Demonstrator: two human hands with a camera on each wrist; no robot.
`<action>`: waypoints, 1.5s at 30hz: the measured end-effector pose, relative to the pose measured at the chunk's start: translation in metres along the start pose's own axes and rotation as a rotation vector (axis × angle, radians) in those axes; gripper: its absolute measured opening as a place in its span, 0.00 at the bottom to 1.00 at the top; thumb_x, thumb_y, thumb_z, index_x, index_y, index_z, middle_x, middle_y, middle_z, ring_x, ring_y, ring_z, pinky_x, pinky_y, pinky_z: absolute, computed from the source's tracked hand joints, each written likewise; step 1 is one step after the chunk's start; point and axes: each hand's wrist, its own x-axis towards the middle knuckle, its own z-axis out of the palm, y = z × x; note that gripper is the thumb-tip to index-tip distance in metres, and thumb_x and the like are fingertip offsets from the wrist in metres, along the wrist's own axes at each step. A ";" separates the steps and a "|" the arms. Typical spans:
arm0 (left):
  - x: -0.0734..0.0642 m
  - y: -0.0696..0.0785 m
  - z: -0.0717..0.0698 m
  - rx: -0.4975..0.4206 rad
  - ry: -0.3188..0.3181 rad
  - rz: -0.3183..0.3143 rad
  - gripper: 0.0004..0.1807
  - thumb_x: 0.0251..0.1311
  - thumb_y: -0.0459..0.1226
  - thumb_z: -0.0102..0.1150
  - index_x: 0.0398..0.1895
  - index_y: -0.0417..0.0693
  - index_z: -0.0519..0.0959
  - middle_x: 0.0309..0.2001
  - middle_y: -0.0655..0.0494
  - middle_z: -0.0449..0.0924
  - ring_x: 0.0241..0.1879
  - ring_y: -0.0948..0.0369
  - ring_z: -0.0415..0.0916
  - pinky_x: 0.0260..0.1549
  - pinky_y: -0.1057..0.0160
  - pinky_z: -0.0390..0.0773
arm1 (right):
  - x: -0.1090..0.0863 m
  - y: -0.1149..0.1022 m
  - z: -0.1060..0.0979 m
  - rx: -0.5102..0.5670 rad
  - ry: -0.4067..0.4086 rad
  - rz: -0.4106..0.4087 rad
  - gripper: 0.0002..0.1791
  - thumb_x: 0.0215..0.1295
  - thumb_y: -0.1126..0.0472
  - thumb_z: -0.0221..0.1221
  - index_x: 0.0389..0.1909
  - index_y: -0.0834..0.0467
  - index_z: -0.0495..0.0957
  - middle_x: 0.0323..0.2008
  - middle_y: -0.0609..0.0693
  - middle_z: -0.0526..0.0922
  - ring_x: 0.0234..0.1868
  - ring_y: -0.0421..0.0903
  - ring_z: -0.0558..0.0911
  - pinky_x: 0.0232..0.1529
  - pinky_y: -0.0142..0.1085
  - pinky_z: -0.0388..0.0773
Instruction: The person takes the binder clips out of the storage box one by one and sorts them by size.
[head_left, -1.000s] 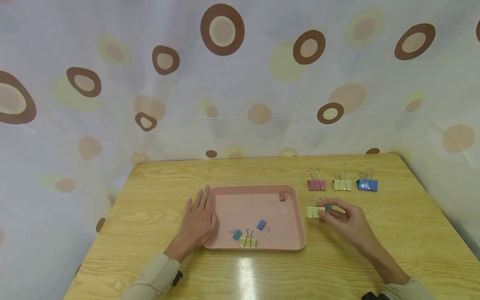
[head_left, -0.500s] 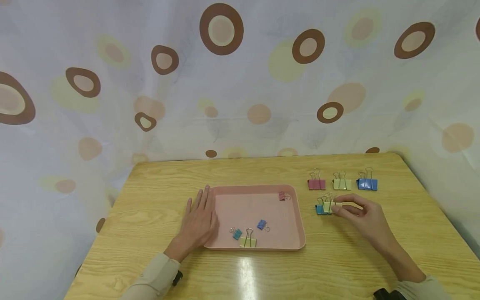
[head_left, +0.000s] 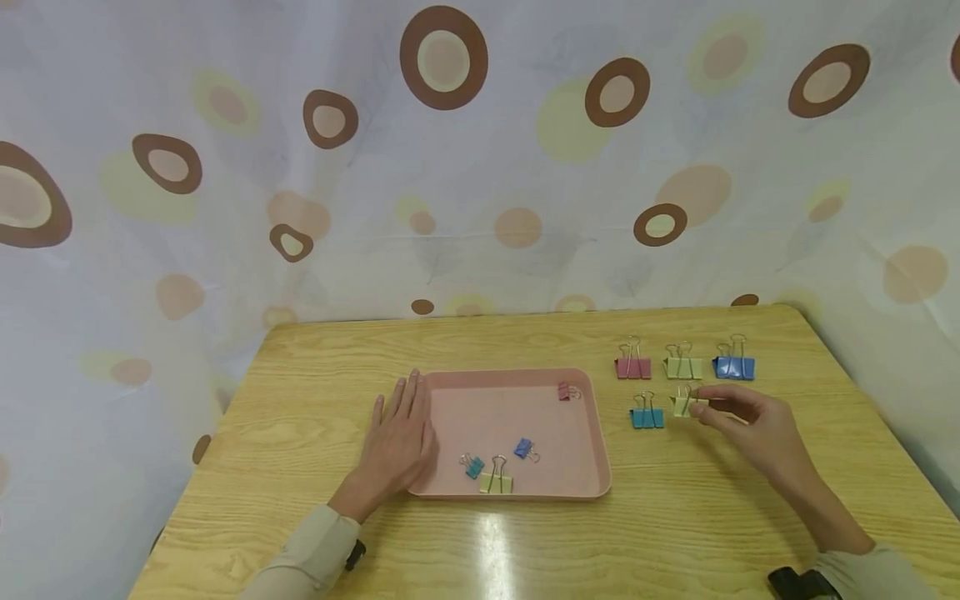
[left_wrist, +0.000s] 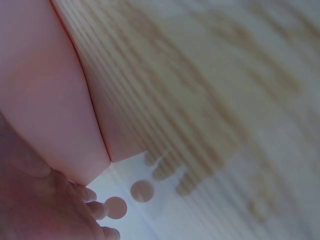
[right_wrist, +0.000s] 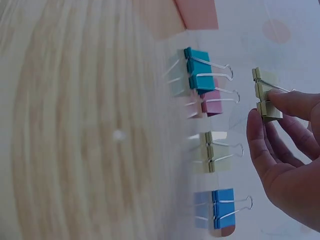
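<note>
My right hand (head_left: 757,429) pinches a yellow binder clip (right_wrist: 265,95) between thumb and fingers, its wire handles upward. In the right wrist view the clip appears raised off the table. Just left of it a teal binder clip (head_left: 647,418) stands on the table. Behind are a pink binder clip (head_left: 633,368), another yellow binder clip (head_left: 683,368) and a blue binder clip (head_left: 734,367) in a row. With fingers straight, my left hand (head_left: 396,442) rests against the left side of the pink tray (head_left: 480,379).
Inside the tray lie a small pink clip (head_left: 564,391), a small blue clip (head_left: 523,448), a small teal clip (head_left: 474,467) and a yellow clip (head_left: 497,483). A patterned cloth (head_left: 480,167) hangs behind the wooden table (head_left: 570,550).
My right hand has carried the yellow binder clip rightward, from in front of the teal clip to its right. The teal clip is now fully visible. My left hand stays at the tray.
</note>
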 end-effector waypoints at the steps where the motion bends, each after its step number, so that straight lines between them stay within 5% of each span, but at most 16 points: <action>1: 0.000 0.000 0.000 0.002 0.000 0.001 0.34 0.78 0.41 0.40 0.80 0.32 0.52 0.81 0.38 0.48 0.79 0.41 0.48 0.73 0.36 0.51 | 0.000 0.002 -0.002 0.005 -0.003 0.009 0.14 0.67 0.65 0.67 0.51 0.68 0.83 0.43 0.39 0.88 0.45 0.27 0.83 0.46 0.19 0.77; 14: 0.000 0.000 0.001 -0.001 0.002 0.003 0.34 0.78 0.40 0.41 0.80 0.32 0.52 0.81 0.38 0.48 0.79 0.41 0.49 0.72 0.35 0.52 | 0.004 0.021 -0.017 -0.101 -0.019 0.090 0.17 0.69 0.58 0.68 0.50 0.67 0.84 0.42 0.35 0.86 0.42 0.23 0.81 0.40 0.20 0.77; 25: 0.000 -0.001 0.000 -0.012 0.001 -0.003 0.34 0.78 0.40 0.41 0.80 0.33 0.51 0.81 0.38 0.48 0.79 0.41 0.48 0.73 0.36 0.51 | 0.009 0.027 -0.016 -0.219 -0.069 0.114 0.15 0.67 0.58 0.69 0.48 0.65 0.85 0.45 0.61 0.88 0.39 0.22 0.79 0.39 0.19 0.75; 45: 0.000 -0.001 0.001 -0.011 -0.013 -0.009 0.34 0.78 0.41 0.40 0.81 0.33 0.51 0.81 0.39 0.46 0.79 0.42 0.47 0.73 0.36 0.50 | 0.008 0.028 -0.019 -0.244 -0.071 0.096 0.14 0.67 0.58 0.69 0.47 0.64 0.86 0.43 0.58 0.89 0.38 0.22 0.79 0.38 0.19 0.75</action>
